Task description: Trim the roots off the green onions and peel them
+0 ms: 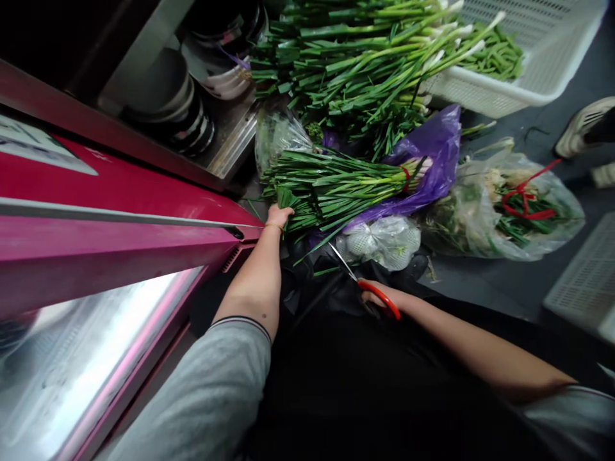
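My left hand (280, 216) is closed round the leaf tips of green chives at the left end of a long bundle (341, 186). A red tie (406, 178) binds that bundle near its pale ends, which rest on a purple plastic bag (444, 144). Lower and to the right, my right hand (379, 296) grips red-handled scissors (387, 299), their blades pointing up and left toward the bundle. A clear bag with white netted contents (384, 242) lies just below the bundle.
Behind lies a big heap of green stalks (355, 57), beside a white basket (552, 83) of green beans (494, 54). At right are a clear bag of greens (514, 211), another crate (589, 275) and a person's shoe (579, 128). Stacked bowls (187, 115) and a red cabinet (144, 192) stand left.
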Demonstrator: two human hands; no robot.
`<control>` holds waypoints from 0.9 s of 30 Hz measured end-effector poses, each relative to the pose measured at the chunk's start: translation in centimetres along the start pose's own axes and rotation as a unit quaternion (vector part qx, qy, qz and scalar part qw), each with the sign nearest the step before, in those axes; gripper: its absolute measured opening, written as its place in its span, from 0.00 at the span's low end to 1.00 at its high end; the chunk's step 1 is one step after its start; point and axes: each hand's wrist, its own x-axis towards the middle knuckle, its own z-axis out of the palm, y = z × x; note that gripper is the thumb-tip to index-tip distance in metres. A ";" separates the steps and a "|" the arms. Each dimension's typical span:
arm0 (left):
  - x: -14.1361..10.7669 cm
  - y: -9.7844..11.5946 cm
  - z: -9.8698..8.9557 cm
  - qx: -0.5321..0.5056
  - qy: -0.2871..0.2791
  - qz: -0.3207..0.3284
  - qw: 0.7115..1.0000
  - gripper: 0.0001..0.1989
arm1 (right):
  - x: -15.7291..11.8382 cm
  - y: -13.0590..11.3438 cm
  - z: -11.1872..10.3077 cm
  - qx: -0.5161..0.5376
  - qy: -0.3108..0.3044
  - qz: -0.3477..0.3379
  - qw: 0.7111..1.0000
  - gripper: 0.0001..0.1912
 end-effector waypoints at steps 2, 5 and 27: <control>0.4 -0.5 -0.3 0.007 0.020 0.004 1.000 0.11 | 1.4 -0.8 -0.1 -0.014 0.015 0.009 1.000 0.11; 0.9 -1.1 -0.6 0.019 0.011 -0.007 1.000 0.10 | 5.7 -3.7 0.3 -0.027 0.037 -0.001 0.999 0.13; -0.9 -4.2 2.7 -0.215 -0.077 -0.145 0.963 0.05 | 14.5 -9.5 1.0 -0.028 0.184 -0.049 0.981 0.04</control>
